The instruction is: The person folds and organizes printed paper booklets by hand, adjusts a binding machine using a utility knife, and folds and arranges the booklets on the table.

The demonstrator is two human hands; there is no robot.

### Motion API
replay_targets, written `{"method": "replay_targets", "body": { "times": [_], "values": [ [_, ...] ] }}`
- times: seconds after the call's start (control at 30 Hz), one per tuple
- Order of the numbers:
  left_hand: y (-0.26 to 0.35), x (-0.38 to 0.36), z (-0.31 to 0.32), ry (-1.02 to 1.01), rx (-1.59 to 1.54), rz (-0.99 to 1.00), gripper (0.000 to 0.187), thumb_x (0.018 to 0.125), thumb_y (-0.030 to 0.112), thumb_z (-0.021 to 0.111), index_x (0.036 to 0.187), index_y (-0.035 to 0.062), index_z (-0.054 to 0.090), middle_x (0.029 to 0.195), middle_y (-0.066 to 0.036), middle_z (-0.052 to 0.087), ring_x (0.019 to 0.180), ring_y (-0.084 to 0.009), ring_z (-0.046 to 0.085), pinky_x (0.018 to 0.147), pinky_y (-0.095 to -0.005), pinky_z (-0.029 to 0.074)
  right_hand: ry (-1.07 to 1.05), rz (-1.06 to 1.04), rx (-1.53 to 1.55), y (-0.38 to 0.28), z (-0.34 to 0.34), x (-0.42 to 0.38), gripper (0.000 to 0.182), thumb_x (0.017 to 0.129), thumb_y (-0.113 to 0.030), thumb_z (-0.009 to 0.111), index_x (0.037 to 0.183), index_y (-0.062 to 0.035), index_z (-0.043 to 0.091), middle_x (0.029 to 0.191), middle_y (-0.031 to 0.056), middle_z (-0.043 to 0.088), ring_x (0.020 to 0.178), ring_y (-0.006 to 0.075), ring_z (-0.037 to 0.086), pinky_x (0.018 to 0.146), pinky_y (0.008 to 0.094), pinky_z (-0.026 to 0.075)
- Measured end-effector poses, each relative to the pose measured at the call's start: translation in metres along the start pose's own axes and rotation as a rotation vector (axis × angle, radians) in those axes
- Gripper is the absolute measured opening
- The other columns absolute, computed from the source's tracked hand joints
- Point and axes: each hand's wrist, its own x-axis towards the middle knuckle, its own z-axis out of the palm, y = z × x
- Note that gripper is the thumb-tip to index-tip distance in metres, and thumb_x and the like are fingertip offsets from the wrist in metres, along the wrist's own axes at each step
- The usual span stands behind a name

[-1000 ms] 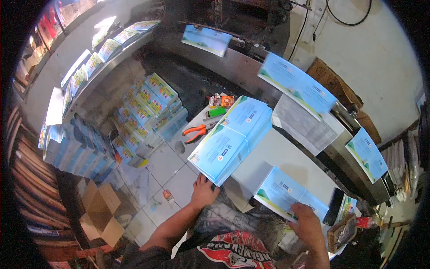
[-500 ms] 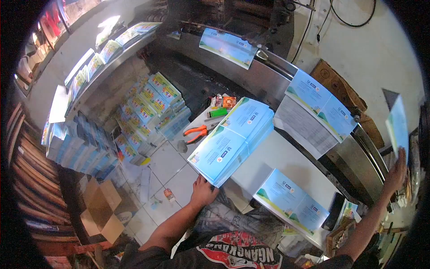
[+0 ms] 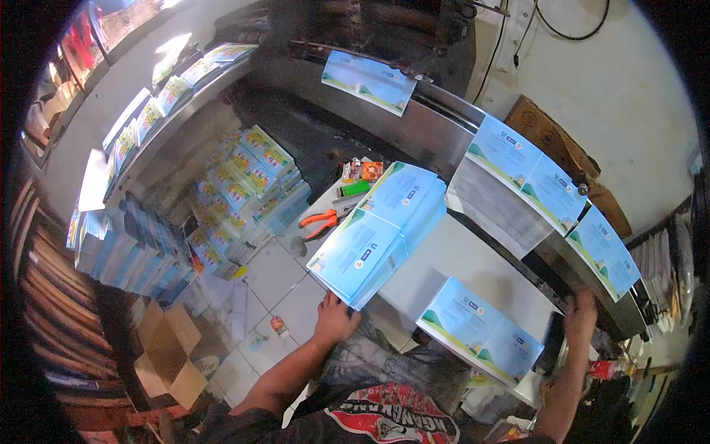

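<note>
- Left hand (image 3: pixel 338 318): fingers bent against the near end of the tall stack of blue sheets (image 3: pixel 381 231); whether it grips cannot be told.
- Right hand (image 3: pixel 580 317): blurred, near a dark flat object (image 3: pixel 550 345); finger state cannot be determined.
- Small pile of blue sheets (image 3: pixel 477 325): on the white table (image 3: pixel 467 255), near the tall stack.
- Orange-handled pliers (image 3: pixel 319 220): just beside the tall stack.
- Printed sheets (image 3: pixel 526 166): lying along the metal machine bed (image 3: pixel 446 111).
</note>
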Motion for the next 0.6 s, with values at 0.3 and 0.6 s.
{"method": "replay_targets", "body": {
  "times": [0.3, 0.6],
  "values": [
    [0.012, -0.006, -0.01, 0.053, 0.006, 0.03, 0.056, 0.083, 0.032, 0.063, 0.135, 0.0136, 0.053, 0.143, -0.023, 0.037, 0.136, -0.0455, 0.032, 0.107, -0.0593, 0.031, -0.651, -0.298, -0.124, -0.19, -0.018, -0.083, 0.076, 0.073, -0.042, 0.08, 0.134, -0.0076, 0.05, 0.143, 0.0164, 0.047, 0.129, 0.0371, 0.046, 0.101, 0.0471, 0.044],
    [0.007, -0.002, -0.005, 0.001, -0.007, -0.006, 0.057, 0.083, 0.035, 0.062, 0.136, 0.0134, 0.053, 0.145, -0.023, 0.034, 0.138, -0.0443, 0.028, 0.109, -0.0589, 0.028, -0.436, 0.051, 0.125, -0.146, -0.067, -0.023, 0.024, 0.088, -0.01, 0.058, 0.108, -0.0045, 0.069, 0.096, 0.0209, 0.07, 0.088, 0.0391, 0.068, 0.079, 0.0434, 0.054]
  ]
}}
